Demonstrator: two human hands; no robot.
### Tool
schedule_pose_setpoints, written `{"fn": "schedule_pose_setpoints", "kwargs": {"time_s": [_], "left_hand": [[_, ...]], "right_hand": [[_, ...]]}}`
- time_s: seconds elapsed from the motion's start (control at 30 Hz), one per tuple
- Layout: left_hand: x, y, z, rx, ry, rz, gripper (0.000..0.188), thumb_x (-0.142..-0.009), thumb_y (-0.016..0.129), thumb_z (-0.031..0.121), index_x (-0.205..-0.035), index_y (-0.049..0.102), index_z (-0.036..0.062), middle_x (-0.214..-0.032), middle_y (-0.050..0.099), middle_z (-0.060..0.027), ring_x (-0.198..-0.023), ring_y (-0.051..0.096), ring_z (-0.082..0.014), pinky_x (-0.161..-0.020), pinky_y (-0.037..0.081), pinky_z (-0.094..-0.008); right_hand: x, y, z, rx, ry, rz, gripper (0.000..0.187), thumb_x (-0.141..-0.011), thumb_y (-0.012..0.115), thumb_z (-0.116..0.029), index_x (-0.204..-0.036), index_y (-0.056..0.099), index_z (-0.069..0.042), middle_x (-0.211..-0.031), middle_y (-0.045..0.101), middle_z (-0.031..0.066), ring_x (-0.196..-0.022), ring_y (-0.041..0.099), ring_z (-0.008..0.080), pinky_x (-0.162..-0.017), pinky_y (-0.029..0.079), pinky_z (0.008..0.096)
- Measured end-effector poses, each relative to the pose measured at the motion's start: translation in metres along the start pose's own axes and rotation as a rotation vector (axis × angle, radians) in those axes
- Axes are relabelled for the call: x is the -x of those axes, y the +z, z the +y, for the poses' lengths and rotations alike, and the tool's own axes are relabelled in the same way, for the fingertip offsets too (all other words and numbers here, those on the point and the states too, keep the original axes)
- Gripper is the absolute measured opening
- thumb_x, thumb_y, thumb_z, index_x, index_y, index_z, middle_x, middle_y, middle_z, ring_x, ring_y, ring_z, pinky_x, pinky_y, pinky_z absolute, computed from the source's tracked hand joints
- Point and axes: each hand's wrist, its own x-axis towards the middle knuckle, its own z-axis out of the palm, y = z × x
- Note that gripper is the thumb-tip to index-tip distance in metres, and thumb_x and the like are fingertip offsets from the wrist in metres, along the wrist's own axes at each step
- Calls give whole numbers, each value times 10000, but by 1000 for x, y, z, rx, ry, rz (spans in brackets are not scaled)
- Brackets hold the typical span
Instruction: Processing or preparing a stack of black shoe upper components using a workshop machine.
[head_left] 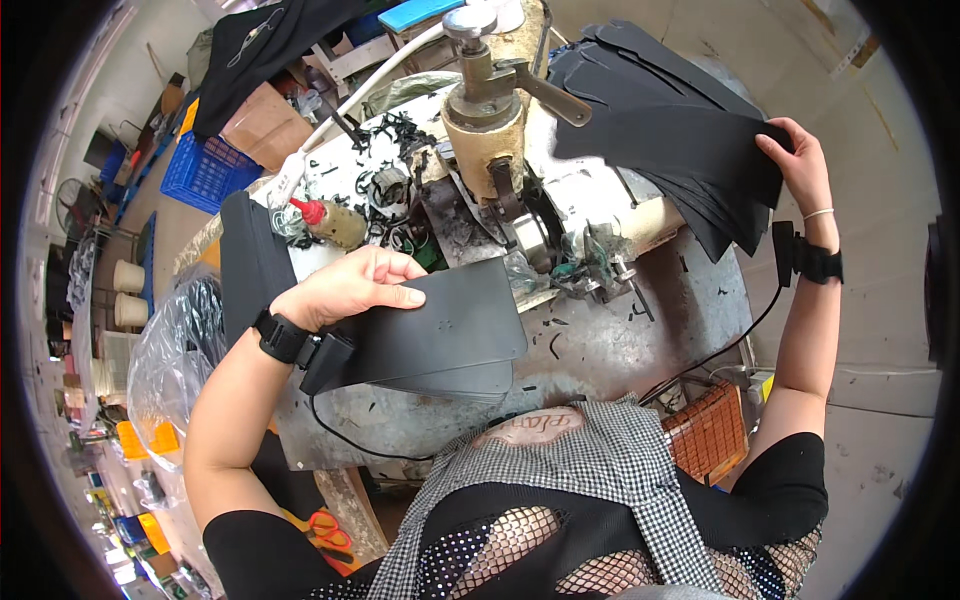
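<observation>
My left hand [350,287] is closed on a few smooth black leather-like panels [450,325] with rounded corners, thumb on top. They fan slightly apart over the front of the metal worktop [400,415]. At the far right, my right hand [803,168] pinches the end of a long black strip-shaped piece [690,140]. That piece lies over a fanned stack of similar black pieces [640,62]. Between my hands stands a worn cream-coloured machine [485,130] with a top knob and a side lever. Its lower working parts are partly hidden by black scraps.
Black trimmings [385,150] litter the white table left of the machine. A red-capped bottle [335,222] lies among them. More black panels [248,260] rest at the left edge. Farther left are a blue crate [205,172] and a clear plastic bag [175,345]. Orange-handled scissors [328,530] sit below.
</observation>
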Motion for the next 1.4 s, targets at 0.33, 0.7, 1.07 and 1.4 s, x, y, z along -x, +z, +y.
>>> {"fn": "schedule_pose_setpoints", "kwargs": {"time_s": [0.33,0.7,1.07,1.4], "left_hand": [[-34,11,9,19,67,24,228,-878,684,81,-1077,614,-3,-971,688,-21,-874,638,-68,-820,501,-215],[-2,2,8,4,16,-28,267,-861,681,41,-1107,604,-27,-1017,687,-54,-888,648,-99,-840,513,-240],[-34,11,9,20,50,32,231,-886,676,84,-1090,615,-8,-970,688,-25,-846,634,-60,-793,505,-212],[0,8,-1,3,57,4,319,-855,696,27,-1153,609,-43,-1055,693,-68,-931,653,-112,-864,519,-258]], "right_hand": [[76,133,-42,510,-875,-307,653,-511,790,-67,-1146,647,-118,-1287,548,104,-1211,486,336,-1022,406,461],[0,-10,12,445,-1,164,354,-829,742,-211,-1117,638,-33,-937,696,46,-833,638,151,-781,506,303],[84,138,-48,509,-968,-276,508,-591,792,-135,-1079,655,-100,-1201,597,94,-1160,528,322,-1004,412,472],[8,12,-38,254,-269,58,195,-843,699,-163,-953,673,-4,-839,663,20,-814,585,101,-774,471,251]]}}
